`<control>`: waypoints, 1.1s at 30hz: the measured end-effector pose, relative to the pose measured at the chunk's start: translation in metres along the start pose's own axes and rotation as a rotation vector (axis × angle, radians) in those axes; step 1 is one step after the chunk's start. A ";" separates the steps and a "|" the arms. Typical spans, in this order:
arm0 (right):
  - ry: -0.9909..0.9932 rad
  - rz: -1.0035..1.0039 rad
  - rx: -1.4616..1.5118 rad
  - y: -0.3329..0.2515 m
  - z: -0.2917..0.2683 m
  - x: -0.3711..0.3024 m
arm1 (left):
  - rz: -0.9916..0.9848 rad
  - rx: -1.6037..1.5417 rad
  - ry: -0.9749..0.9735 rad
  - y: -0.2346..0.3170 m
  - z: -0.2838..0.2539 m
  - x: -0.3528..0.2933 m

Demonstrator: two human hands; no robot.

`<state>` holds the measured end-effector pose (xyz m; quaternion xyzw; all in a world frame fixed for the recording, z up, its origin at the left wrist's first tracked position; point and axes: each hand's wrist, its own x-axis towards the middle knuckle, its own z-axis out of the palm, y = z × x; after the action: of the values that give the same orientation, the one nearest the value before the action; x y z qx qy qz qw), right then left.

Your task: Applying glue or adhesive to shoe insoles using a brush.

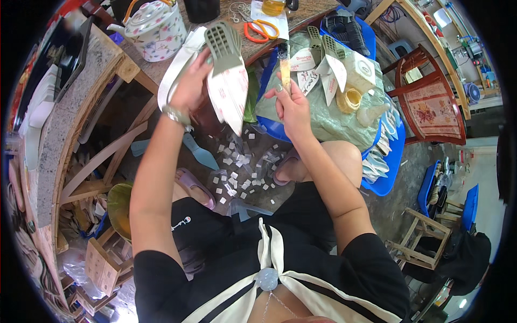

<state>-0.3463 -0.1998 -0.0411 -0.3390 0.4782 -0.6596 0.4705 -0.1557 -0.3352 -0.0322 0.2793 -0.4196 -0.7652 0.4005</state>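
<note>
My left hand [189,83] is closed around a bundle of white pointed insoles [227,97] with faint red print. A grey-green grid-patterned pad [222,46] covers the bundle's upper end. Long white pieces curve along the outer side of that hand. To the right, my right hand [293,107] grips a narrow brush-like tool [285,72], yellowed along its length with a dark far end. It points away from me, at the left edge of a plastic-covered surface. More white insoles [332,75] with grid pads lie there, beyond the right hand.
A yellowed round container [348,100] and a white box [360,71] stand on the green plastic sheet [318,116]. Orange-handled scissors [261,31] and a floral teapot [153,32] are on the stone-topped table. Small white squares [242,161] litter the floor between my feet. A blue tray [396,161] holds insoles.
</note>
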 end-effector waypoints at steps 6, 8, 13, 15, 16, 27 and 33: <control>-0.012 -0.043 -0.006 -0.028 -0.034 -0.031 | 0.063 0.931 -0.100 0.020 -0.028 0.093; 0.010 -0.054 -0.012 -0.025 -0.056 -0.039 | 0.032 1.296 -0.004 0.030 -0.010 0.096; 0.071 0.021 -0.064 -0.019 -0.083 -0.047 | 0.456 1.901 0.408 0.012 0.007 0.083; 0.082 0.008 -0.036 -0.019 -0.084 -0.044 | 0.608 1.674 0.427 -0.017 0.018 0.076; 0.090 0.001 -0.018 -0.017 -0.083 -0.044 | 0.586 1.889 0.309 -0.036 0.027 0.062; 0.111 -0.068 0.047 -0.033 -0.099 -0.044 | 0.272 2.231 0.172 -0.044 0.039 0.055; 0.110 -0.037 0.113 -0.026 -0.095 -0.048 | 0.135 2.331 0.152 -0.050 0.052 0.050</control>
<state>-0.4237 -0.1226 -0.0458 -0.2840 0.4589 -0.7117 0.4498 -0.2402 -0.3392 -0.0545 0.4998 -0.8565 0.1240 -0.0341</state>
